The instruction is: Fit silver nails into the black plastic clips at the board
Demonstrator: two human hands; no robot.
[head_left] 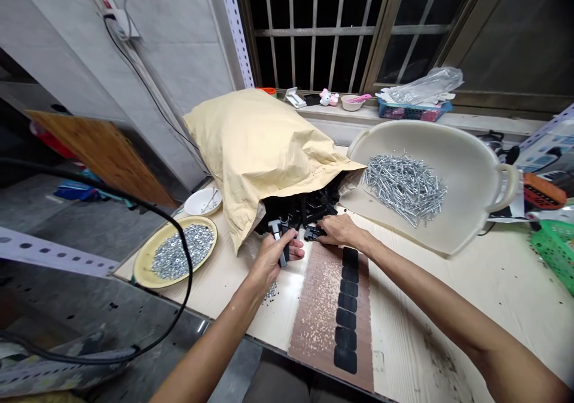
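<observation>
My left hand [274, 251] is closed around a black plastic part with a grey end [278, 239], held upright just in front of the open mouth of a tan paper sack [260, 146]. A heap of black plastic parts [305, 207] spills from that sack. My right hand [337, 231] lies on the table with its fingers pinched on one small black part [314, 233] at the edge of the heap. Below my hands a brown board [319, 307] carries a row of several flat black pieces [346, 307]. A small scatter of metal nuts [270, 294] lies under my left wrist.
A yellow plate of small metal nuts [179, 251] sits at the left table edge, a small white bowl [202, 201] behind it. A large cream scoop-shaped tray [466, 170] holds a pile of long screws [403, 186]. A green basket [556, 249] stands far right. A black cable [182, 253] loops over the left corner.
</observation>
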